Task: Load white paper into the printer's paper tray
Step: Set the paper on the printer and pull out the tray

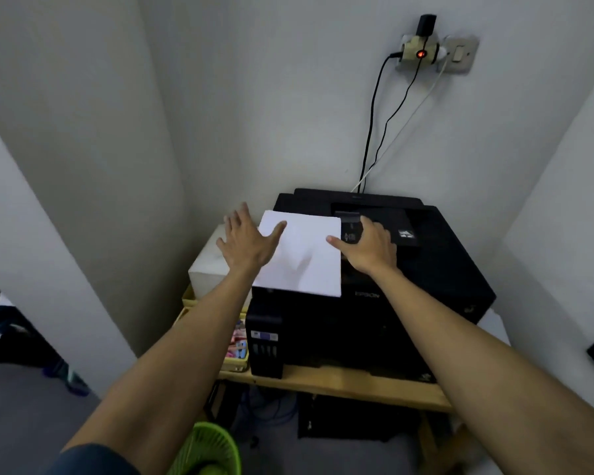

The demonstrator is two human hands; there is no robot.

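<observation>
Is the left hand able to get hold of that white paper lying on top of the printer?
Probably yes. The left hand lies spread at the left edge of the white paper, thumb already over the sheet. The paper rests flat on the printer with nothing covering it; the right hand is at its right edge.

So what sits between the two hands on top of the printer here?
The head view shows the stack of white paper between them, lying flat on the printer. The left hand has its thumb on one edge, and the right hand has its thumb at the other.

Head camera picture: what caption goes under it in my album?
Both hands, left and right, reach for white paper lying on a black printer.
</observation>
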